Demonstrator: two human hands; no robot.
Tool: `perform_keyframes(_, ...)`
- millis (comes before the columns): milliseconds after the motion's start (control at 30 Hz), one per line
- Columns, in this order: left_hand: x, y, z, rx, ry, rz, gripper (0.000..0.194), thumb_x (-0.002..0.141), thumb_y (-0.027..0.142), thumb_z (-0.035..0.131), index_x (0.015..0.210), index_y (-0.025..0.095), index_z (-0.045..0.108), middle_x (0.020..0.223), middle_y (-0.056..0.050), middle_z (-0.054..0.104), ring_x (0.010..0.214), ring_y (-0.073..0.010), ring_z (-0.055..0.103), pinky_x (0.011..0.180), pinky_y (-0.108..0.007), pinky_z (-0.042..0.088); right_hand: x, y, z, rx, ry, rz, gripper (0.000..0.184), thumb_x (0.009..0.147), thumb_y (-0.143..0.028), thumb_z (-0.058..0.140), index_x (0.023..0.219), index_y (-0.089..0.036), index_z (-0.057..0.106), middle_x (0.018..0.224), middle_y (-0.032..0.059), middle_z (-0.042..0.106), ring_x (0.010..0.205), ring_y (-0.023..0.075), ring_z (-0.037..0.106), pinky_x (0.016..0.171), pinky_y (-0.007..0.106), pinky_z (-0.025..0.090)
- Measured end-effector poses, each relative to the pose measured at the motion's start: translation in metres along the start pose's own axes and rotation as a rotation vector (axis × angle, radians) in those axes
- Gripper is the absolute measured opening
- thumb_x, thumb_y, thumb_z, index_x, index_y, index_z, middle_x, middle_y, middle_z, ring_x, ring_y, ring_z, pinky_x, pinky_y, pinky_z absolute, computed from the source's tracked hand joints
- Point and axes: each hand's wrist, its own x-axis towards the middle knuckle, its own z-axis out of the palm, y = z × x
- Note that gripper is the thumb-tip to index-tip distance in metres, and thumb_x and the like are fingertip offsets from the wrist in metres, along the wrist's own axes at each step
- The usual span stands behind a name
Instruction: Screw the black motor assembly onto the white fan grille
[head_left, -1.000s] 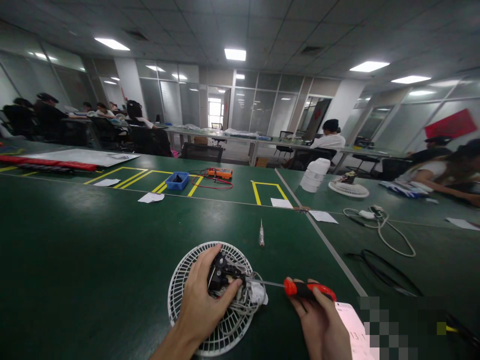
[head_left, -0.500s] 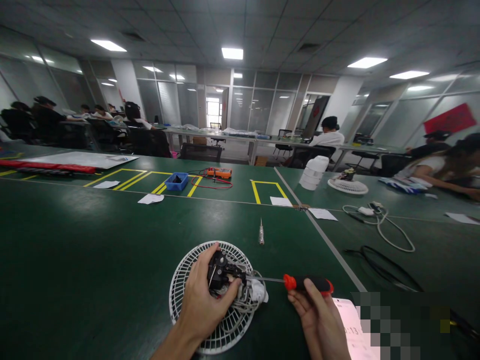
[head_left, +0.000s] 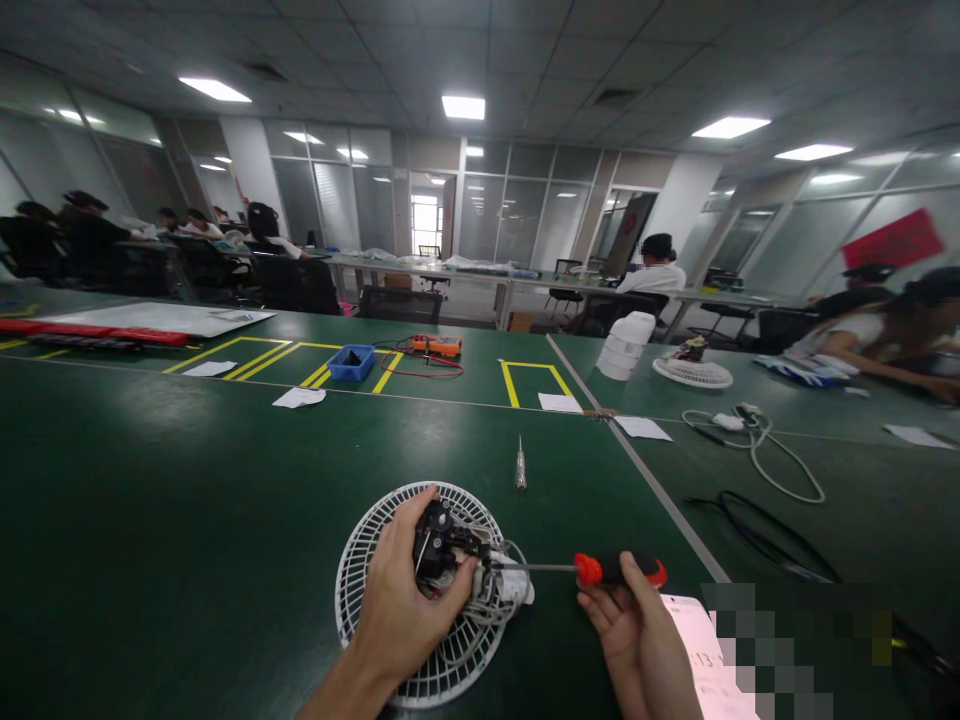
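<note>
A white round fan grille (head_left: 367, 560) lies flat on the green table near me. On it sits a black fan motor (head_left: 439, 545) with white wires, and my left hand (head_left: 405, 600) is closed around that motor. My right hand (head_left: 637, 630) grips the red and black handle of a screwdriver (head_left: 611, 570). Its metal shaft runs left, with the tip at the motor's right side.
A small clear-handled screwdriver (head_left: 519, 465) lies just beyond the grille. A white card (head_left: 701, 650) lies by my right wrist. White cable (head_left: 757, 445) and black cable (head_left: 765, 540) lie to the right. Farther off are a blue bin (head_left: 352, 362), an orange meter (head_left: 436, 345), a second fan grille (head_left: 691, 372) and seated people.
My right hand and the screwdriver have shifted a little; the handle now lies more level and slightly higher. My left hand stays on the motor. The view has barely drifted.
</note>
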Motion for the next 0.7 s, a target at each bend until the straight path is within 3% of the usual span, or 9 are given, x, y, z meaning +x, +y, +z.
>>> perform_keyframes(133,0.0,0.0,0.0,0.004,0.004,0.03,0.065,0.086,0.028,0.065,0.145,0.023,0.04,0.139,-0.011,0.059,0.126,-0.0273,0.058,0.108,-0.048,0.049,0.003,0.0,-0.003,-0.056,-0.028,0.026,0.052,0.061,-0.046,0.091,0.093,-0.022,0.057,0.073,-0.0042,0.065,0.065,0.0181,0.069,0.06,0.029,0.058)
perform_keyframes(267,-0.001,0.0,0.001,0.033,0.003,0.019,0.063,0.088,0.028,0.063,0.146,0.024,0.041,0.141,-0.01,0.059,0.128,-0.028,0.057,0.109,-0.05,0.049,-0.003,-0.001,0.001,-0.35,-0.128,-0.02,0.048,0.067,-0.056,0.084,0.092,-0.022,0.061,0.071,-0.0041,0.06,0.058,0.0154,0.061,0.051,0.025,0.048)
perform_keyframes(400,-0.002,0.0,0.001,0.069,0.022,0.004,0.066,0.087,0.031,0.064,0.148,0.022,0.04,0.143,-0.012,0.059,0.131,-0.031,0.056,0.111,-0.054,0.046,-0.003,0.004,-0.002,-0.777,-0.312,-0.236,0.046,0.071,-0.056,0.077,0.098,-0.022,0.065,0.074,-0.0017,0.061,0.064,0.0198,0.06,0.06,0.032,0.048)
perform_keyframes(533,-0.002,0.0,-0.003,0.051,0.003,-0.062,0.073,0.086,0.037,0.065,0.152,0.025,0.036,0.144,-0.01,0.059,0.132,-0.031,0.057,0.112,-0.055,0.046,0.004,0.011,-0.01,-1.178,-0.271,-0.521,0.042,0.076,-0.046,0.068,0.111,-0.023,0.063,0.075,-0.0019,0.059,0.063,0.0203,0.057,0.063,0.034,0.044)
perform_keyframes(700,0.003,-0.003,-0.022,-0.052,-0.113,-0.249,0.084,0.083,0.046,0.066,0.156,0.031,0.028,0.146,-0.007,0.059,0.127,-0.0282,0.062,0.111,-0.05,0.048,0.004,0.01,-0.01,-1.393,-0.286,-0.605,0.034,0.08,-0.036,0.06,0.112,-0.024,0.064,0.09,0.003,0.061,0.079,0.0242,0.064,0.071,0.036,0.047)
